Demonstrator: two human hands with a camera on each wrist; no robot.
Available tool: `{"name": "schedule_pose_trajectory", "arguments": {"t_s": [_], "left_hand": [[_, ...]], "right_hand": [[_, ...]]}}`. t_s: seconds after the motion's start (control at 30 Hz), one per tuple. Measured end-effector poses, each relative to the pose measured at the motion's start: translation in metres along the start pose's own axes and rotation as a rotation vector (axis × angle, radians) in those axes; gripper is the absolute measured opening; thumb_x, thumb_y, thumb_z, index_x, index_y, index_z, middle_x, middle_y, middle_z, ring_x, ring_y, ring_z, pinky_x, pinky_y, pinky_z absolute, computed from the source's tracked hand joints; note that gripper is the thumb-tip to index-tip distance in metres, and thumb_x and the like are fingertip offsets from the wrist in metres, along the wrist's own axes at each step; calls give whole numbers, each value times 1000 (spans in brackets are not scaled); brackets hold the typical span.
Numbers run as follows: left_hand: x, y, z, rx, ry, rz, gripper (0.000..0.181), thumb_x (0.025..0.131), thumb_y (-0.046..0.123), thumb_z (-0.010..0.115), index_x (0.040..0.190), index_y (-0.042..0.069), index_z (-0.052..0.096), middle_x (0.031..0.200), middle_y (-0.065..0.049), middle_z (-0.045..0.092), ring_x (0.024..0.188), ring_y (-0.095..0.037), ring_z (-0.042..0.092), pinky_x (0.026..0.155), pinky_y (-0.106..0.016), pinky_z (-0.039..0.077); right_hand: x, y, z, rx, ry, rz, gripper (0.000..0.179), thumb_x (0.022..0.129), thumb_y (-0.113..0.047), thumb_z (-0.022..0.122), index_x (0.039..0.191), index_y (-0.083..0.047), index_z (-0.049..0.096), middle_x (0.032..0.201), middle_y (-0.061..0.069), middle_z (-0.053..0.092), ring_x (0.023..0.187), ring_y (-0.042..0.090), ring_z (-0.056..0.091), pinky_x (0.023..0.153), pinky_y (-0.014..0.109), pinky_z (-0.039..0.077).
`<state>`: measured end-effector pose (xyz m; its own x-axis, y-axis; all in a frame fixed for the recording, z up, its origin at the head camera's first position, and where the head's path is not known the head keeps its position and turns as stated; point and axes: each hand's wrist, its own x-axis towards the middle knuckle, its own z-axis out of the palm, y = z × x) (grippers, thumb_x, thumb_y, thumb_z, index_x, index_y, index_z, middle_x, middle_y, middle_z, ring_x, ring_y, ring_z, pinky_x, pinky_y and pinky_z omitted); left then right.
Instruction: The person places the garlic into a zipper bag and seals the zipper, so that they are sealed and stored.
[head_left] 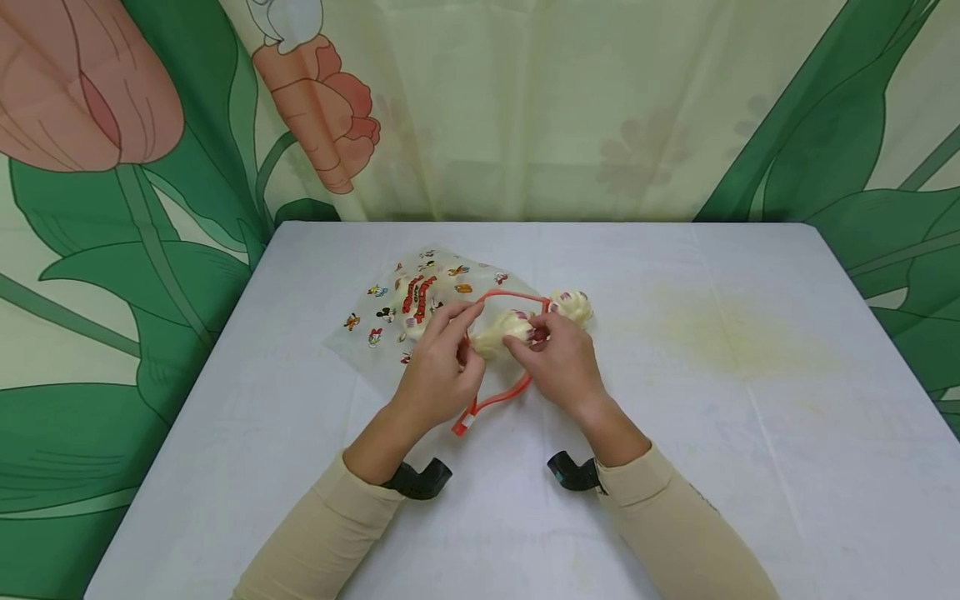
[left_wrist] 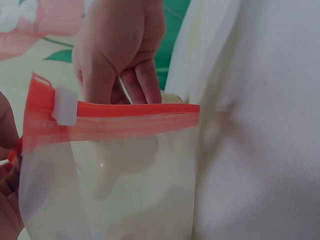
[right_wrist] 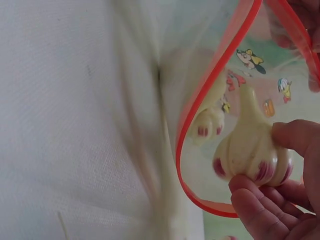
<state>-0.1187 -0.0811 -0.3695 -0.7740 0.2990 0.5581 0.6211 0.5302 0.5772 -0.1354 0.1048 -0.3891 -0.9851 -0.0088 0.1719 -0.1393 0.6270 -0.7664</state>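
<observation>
My right hand (head_left: 564, 362) pinches a garlic bulb (right_wrist: 252, 147), cream with purple streaks, between thumb and fingers. Its stem points into the mouth of a clear zip bag (right_wrist: 190, 175) whose red rim stands spread around it. My left hand (head_left: 442, 367) grips the bag's rim on the left side. Cartoon figures cover the bag, which lies toward the back of the table, and a white slider (left_wrist: 65, 106) sits at one end of the red zip. Through the film, a pale bulb shape shows inside the bag.
Another garlic bulb (head_left: 572, 306) lies on the white table (head_left: 675, 500), just beyond my right hand. A curtain (head_left: 525, 108) with printed flowers and leaves hangs behind the table's back edge.
</observation>
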Motion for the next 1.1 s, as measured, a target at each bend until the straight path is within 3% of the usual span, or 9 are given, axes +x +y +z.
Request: {"name": "schedule_pose_trajectory", "arguments": {"t_s": [0.47, 0.8, 1.1], "left_hand": [[0, 0, 2, -8, 0, 0, 54, 82, -7, 53, 135, -8, 57, 129, -19, 54, 71, -14, 48, 60, -24, 45], [0, 0, 2, 5, -2, 0, 54, 81, -7, 53, 135, -9, 57, 129, -19, 54, 73, -15, 49, 61, -25, 46], [0, 0, 1, 5, -4, -4, 54, 82, -6, 53, 136, -8, 57, 129, -19, 54, 73, -15, 50, 62, -24, 46]], "right_hand": [[0, 5, 2, -37, 2, 9, 47, 86, -28, 78, 114, 7, 67, 99, 15, 68, 86, 27, 69, 77, 42, 55], [0, 6, 7, -68, 6, -24, 45, 88, -26, 76, 119, 5, 65, 98, 13, 66, 82, 25, 66, 74, 40, 55], [-1, 1, 9, -147, 3, -23, 41, 89, -33, 75, 104, 4, 68, 85, 11, 69, 77, 24, 64, 70, 39, 54]]}}
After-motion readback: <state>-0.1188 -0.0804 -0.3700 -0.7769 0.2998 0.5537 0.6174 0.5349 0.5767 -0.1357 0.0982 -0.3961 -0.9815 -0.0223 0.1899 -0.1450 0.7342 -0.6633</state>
